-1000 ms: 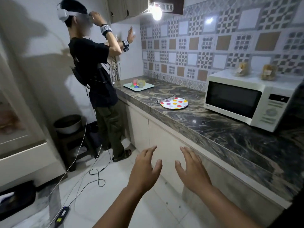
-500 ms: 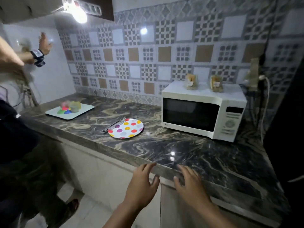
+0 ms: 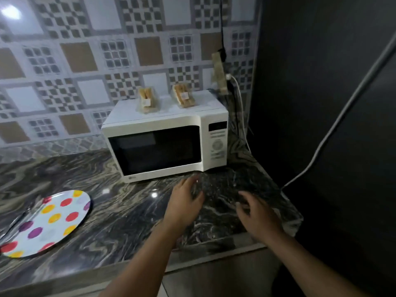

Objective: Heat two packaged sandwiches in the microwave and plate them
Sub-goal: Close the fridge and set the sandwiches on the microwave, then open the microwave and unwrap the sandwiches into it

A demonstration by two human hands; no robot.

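Both my hands have come forward over the countertop since half a second ago: left hand and right hand are loose, half spread, holding nothing. Just beyond them stands the closed microwave, with the two packaged sandwiches on its roof. I fear a slippery wrapper may slide off if I grab fast; the dotted plate waits far left.

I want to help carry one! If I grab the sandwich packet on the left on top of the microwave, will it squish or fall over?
Probably a bit squishy: the left sandwich packet looks like thin clear wrap around soft bread. It looks small, so likely light. It stands upright on the microwave, so a nudge might tip it.
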